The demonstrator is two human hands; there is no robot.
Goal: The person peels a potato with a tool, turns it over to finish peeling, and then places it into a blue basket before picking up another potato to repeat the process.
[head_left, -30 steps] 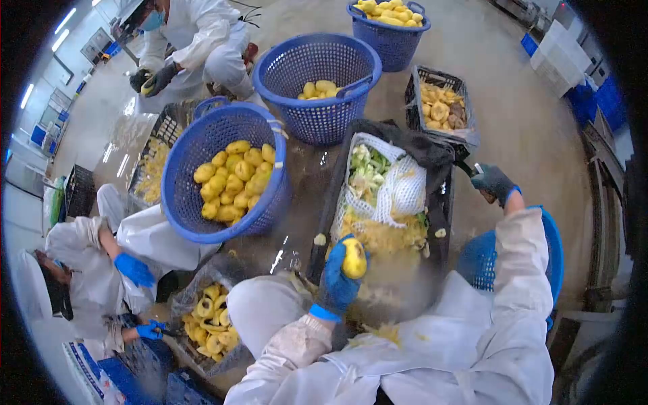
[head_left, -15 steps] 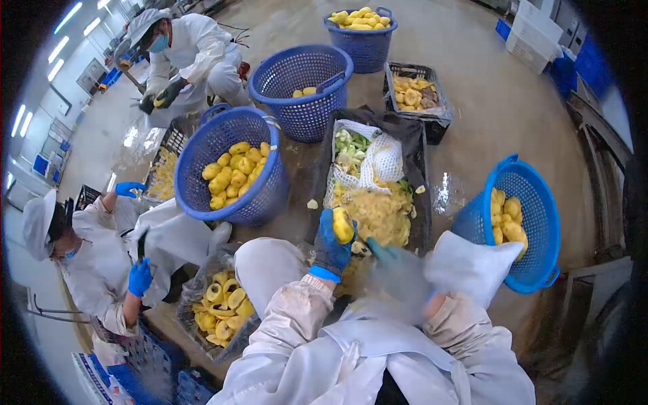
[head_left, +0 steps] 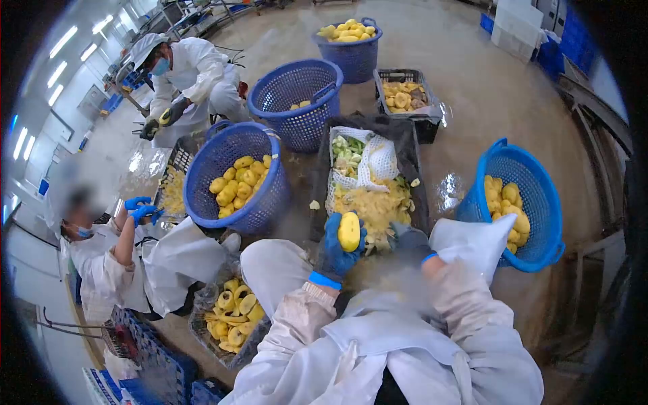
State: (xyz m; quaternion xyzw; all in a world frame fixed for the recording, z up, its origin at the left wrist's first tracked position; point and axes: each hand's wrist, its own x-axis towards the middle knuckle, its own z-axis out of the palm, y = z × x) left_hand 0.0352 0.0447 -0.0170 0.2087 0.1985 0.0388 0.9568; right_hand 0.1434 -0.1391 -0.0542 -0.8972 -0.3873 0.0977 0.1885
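My left hand point(head_left: 332, 251), in a blue glove, is closed around a smooth, oval yellow fruit point(head_left: 349, 231), probably a mango, with a little green along its edge. It holds the fruit upright over the near end of a black crate point(head_left: 421, 202) lined with dark plastic. Inside that crate lie pale yellow peelings point(head_left: 374, 206), green scraps and a white foam net point(head_left: 383, 160). My right hand point(head_left: 409, 244), in a grey-green glove, is just right of the fruit and apart from it. Motion and a smear on the lens blur its fingers, so any tool there is hidden.
A bright blue basket point(head_left: 540, 202) of yellow fruit stands at my right. Blue-purple baskets point(head_left: 278, 182) point(head_left: 290, 125) stand ahead to the left. A crate of cut pieces point(head_left: 233, 317) is by my left knee. Two co-workers point(head_left: 101, 263) point(head_left: 199, 74) sit on the left.
My head view has shifted slightly. The fruit in my left hand now shows a broader, brighter yellow side. My right hand has drawn away from it. The near co-worker's hands have come together.
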